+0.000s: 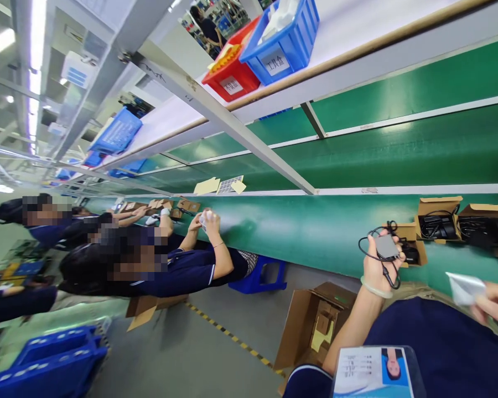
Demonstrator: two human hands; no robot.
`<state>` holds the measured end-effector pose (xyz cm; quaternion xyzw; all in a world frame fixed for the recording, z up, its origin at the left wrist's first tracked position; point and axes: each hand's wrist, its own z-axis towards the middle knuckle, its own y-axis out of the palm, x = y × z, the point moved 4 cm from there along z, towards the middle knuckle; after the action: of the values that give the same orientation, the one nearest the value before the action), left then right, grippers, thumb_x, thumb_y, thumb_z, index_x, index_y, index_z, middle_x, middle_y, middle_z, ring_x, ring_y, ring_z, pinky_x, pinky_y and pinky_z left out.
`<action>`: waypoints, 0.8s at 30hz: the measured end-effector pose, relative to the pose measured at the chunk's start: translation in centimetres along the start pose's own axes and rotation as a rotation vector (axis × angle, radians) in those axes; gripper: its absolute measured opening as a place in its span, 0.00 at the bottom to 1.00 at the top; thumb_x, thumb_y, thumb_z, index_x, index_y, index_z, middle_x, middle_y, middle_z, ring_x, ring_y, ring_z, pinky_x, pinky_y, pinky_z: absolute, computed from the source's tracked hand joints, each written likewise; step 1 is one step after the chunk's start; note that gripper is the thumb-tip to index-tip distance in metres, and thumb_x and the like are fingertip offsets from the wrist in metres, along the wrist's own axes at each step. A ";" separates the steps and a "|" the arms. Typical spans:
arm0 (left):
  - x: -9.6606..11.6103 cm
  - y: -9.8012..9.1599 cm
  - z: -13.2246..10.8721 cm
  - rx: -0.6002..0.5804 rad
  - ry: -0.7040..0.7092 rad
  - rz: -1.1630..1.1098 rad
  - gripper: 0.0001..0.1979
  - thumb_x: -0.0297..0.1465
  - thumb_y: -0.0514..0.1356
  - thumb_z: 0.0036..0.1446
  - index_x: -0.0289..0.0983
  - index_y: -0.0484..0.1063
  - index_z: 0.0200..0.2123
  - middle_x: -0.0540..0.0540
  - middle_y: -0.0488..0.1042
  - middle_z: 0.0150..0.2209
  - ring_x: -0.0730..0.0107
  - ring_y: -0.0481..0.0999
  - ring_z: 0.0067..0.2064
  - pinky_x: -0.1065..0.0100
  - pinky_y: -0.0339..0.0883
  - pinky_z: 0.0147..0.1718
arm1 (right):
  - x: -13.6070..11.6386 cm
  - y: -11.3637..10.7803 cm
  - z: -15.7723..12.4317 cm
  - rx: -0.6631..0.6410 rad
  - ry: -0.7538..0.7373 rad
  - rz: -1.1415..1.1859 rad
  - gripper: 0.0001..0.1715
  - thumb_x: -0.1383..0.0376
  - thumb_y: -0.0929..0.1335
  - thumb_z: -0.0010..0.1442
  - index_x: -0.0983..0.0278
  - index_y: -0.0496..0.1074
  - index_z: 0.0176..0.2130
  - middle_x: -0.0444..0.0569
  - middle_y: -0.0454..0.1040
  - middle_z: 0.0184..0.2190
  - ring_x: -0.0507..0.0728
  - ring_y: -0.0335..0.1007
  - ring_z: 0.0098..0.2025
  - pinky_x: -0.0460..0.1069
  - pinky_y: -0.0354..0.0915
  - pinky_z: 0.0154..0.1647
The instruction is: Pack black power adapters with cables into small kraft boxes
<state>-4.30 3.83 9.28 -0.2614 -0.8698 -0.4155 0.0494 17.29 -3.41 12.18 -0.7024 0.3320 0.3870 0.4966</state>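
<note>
In my left hand [375, 268] lies a small flat grey box [386, 247], with the fingers curled round it. A thin black cable [362, 249] loops around the box and hangs over the palm and wrist. My right hand [492, 307], partly cut off by the frame's edge, pinches a small white translucent plastic bag [465, 288]. Just beyond my left hand stands an open small carton [419, 254] with black parts in it. Beside it are two more open cartons, one with a black cabled item [437, 226], the other with a black adapter-like item [483, 229].
A green bench [315, 226] runs along the line beneath a shelf with a red bin [232, 77] and a blue bin [282, 41]. Co-workers sit to the left; one co-worker's hands [209, 224] hold something white. A large open carton [302, 326] stands on the floor near a blue stool [259, 279].
</note>
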 end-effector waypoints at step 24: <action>-1.1 2.5 -4.0 -0.360 -0.172 0.205 0.28 0.19 0.62 0.38 0.40 0.70 0.47 0.42 0.72 0.50 0.54 0.70 0.55 0.50 0.56 0.58 | -2.7 1.6 7.7 -0.010 -0.166 0.133 0.16 0.62 0.65 0.61 0.56 0.74 0.48 0.46 0.74 0.48 0.61 0.72 0.49 0.57 0.70 0.52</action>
<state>-2.60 1.71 13.31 -0.3876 -0.7514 -0.5331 -0.0306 13.04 3.70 12.22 -0.6470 0.3337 0.4774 0.4920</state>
